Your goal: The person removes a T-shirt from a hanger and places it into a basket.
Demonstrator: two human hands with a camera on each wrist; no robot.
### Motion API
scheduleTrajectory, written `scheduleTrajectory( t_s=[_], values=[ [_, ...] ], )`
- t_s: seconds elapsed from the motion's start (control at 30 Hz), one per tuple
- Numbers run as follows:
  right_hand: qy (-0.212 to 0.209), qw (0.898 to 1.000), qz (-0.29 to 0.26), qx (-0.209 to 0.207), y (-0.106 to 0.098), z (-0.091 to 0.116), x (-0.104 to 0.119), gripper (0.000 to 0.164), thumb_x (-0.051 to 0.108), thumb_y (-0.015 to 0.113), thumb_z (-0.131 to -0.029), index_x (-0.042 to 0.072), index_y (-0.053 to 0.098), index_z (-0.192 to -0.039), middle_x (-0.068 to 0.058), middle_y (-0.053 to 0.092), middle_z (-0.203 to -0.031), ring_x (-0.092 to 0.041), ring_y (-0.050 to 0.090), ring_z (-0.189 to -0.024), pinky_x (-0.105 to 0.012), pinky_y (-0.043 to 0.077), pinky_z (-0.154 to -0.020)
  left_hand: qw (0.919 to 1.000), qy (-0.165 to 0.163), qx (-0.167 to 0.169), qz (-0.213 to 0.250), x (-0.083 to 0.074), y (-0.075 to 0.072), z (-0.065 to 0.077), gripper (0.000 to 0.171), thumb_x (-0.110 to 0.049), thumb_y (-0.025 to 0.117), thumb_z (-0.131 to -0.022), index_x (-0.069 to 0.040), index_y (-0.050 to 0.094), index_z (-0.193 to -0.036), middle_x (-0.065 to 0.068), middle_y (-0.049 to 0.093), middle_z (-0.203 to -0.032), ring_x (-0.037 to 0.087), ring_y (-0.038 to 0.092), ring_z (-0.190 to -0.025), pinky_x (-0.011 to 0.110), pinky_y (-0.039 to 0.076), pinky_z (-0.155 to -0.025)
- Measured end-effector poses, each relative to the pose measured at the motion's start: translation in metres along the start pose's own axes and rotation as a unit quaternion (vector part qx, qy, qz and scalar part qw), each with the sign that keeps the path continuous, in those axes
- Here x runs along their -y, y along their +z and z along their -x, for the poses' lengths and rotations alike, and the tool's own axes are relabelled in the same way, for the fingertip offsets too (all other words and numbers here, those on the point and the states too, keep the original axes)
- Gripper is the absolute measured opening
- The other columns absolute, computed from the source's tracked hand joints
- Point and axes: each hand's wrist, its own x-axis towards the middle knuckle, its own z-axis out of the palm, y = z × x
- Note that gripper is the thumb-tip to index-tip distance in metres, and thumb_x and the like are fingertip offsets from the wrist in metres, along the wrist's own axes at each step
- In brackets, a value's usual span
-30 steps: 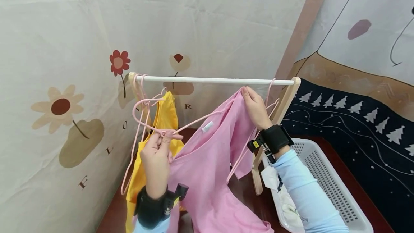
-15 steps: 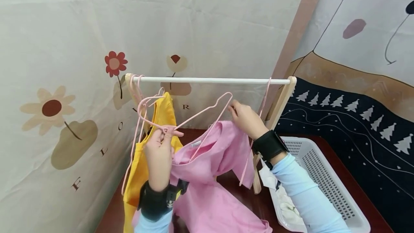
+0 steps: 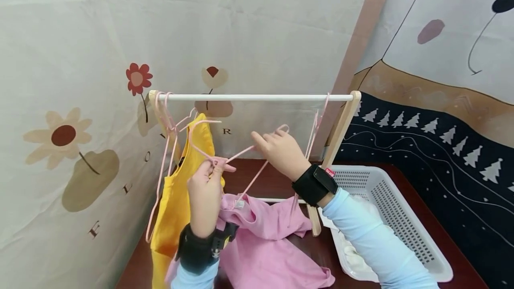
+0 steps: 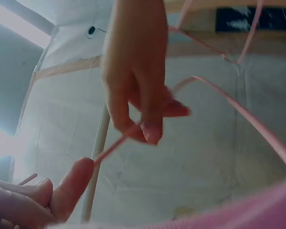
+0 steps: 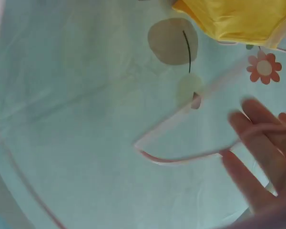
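My left hand pinches a pink wire hanger at the base of its hook. The hook curves up and to the left. With thumb and fingers my right hand grips the hanger's right shoulder; in the left wrist view the right hand has the wire between thumb and finger. A pink shirt sags below, its neck opening and white label facing up. The hanger's lower bar runs down into that opening. My left wrist and forearm hide part of the shirt.
A wooden rack with a white rail stands behind. A yellow garment and pink hangers hang at its left; another pink hanger hangs at the right. A white perforated basket with pale cloth stands right on the dark red table.
My right hand has let go of the shirt's right shoulder and moved left onto the hanger's shoulder. The shirt has dropped off that side, and its neckline has sunk well below the hanger's arm.
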Motion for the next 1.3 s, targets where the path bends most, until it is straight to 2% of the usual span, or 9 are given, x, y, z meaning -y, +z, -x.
scheduleTrajectory(
  t_s=[0.17,0.3,0.4,0.57,0.67,0.83,1.03,1.2,1.3],
  values=[
    [0.004,0.999,0.035,0.041,-0.002,0.004,0.005,0.007,0.002,0.06,-0.086,0.004,0.053,-0.086,-0.009,0.062,-0.071,-0.021,0.066,-0.072,-0.033,0.056,-0.07,0.9992,0.015,0.035,0.011,0.0,0.003,-0.002,0.015,-0.022,0.062,-0.088,-0.009,0.069,-0.09,0.008,0.067,-0.073,0.013,0.044,-0.04,0.021,0.036,-0.04],
    [0.035,0.997,0.015,0.068,-0.002,0.007,0.0,0.008,-0.004,0.057,-0.086,0.001,0.052,-0.082,-0.014,0.062,-0.074,-0.027,0.067,-0.076,-0.037,0.056,-0.067,0.9936,0.032,0.087,-0.064,-0.002,-0.004,0.004,0.034,-0.025,0.066,-0.085,-0.006,0.061,-0.113,0.011,0.072,-0.099,0.023,0.069,-0.077,0.033,0.055,-0.071],
    [0.087,0.992,-0.018,0.093,-0.002,0.01,-0.009,0.008,-0.006,0.056,-0.083,-0.001,0.051,-0.081,-0.016,0.059,-0.073,-0.029,0.064,-0.071,-0.037,0.055,-0.058,0.9739,0.042,0.139,-0.175,0.001,-0.016,0.017,0.042,-0.026,0.064,-0.086,-0.003,0.054,-0.121,0.016,0.067,-0.11,0.032,0.065,-0.1,0.046,0.049,-0.088],
    [0.138,0.982,-0.056,0.117,-0.005,0.012,-0.028,0.012,-0.01,0.058,-0.078,-0.006,0.053,-0.087,-0.02,0.059,-0.081,-0.033,0.063,-0.074,-0.036,0.053,-0.058,0.9304,0.088,0.189,-0.302,0.014,-0.033,0.037,0.024,-0.025,0.056,-0.092,-0.003,0.059,-0.1,0.014,0.061,-0.069,0.035,0.065,-0.073,0.043,0.05,-0.06],
    [0.17,0.975,-0.074,0.12,-0.002,0.01,-0.039,0.012,-0.011,0.055,-0.08,-0.008,0.056,-0.091,-0.026,0.062,-0.093,-0.036,0.064,-0.088,-0.036,0.055,-0.069,0.9216,0.073,0.225,-0.308,0.017,-0.039,0.047,0.022,-0.029,0.052,-0.094,-0.011,0.059,-0.104,0.008,0.064,-0.07,0.03,0.067,-0.073,0.039,0.049,-0.058],
    [0.265,0.947,-0.12,0.135,0.007,0.009,-0.055,0.013,-0.007,0.046,-0.09,-0.01,0.056,-0.098,-0.031,0.058,-0.112,-0.042,0.057,-0.111,-0.045,0.051,-0.086,0.9134,0.029,0.305,-0.268,0.025,-0.059,0.058,0.031,-0.034,0.046,-0.097,-0.021,0.058,-0.122,0.002,0.071,-0.102,0.023,0.067,-0.095,0.043,0.052,-0.081],
    [0.338,0.914,-0.187,0.123,0.015,0.007,-0.064,0.015,-0.002,0.039,-0.096,-0.006,0.054,-0.096,-0.025,0.062,-0.104,-0.039,0.057,-0.111,-0.045,0.05,-0.086,0.8818,0.043,0.404,-0.24,0.048,-0.078,0.053,0.025,-0.032,0.047,-0.096,-0.018,0.066,-0.087,-0.01,0.058,-0.069,0.001,0.054,-0.066,0.028,0.046,-0.061],
    [0.371,0.877,-0.251,0.171,0.026,0.007,-0.076,0.024,0.005,0.034,-0.098,-0.003,0.056,-0.105,-0.02,0.066,-0.108,-0.034,0.064,-0.097,-0.042,0.052,-0.075,0.8973,0.0,0.379,-0.227,0.051,-0.067,0.049,0.028,-0.038,0.046,-0.096,-0.022,0.065,-0.082,-0.008,0.064,-0.076,0.006,0.061,-0.075,0.028,0.048,-0.067],
    [0.326,0.891,-0.245,0.203,0.081,0.03,-0.102,0.023,0.005,0.038,-0.094,0.002,0.06,-0.102,-0.016,0.068,-0.102,-0.027,0.065,-0.084,-0.031,0.051,-0.065,0.9066,-0.03,0.358,-0.221,0.05,-0.056,0.047,0.027,-0.039,0.048,-0.095,-0.024,0.063,-0.079,-0.007,0.066,-0.079,0.011,0.063,-0.079,0.029,0.048,-0.07]
  ],
)
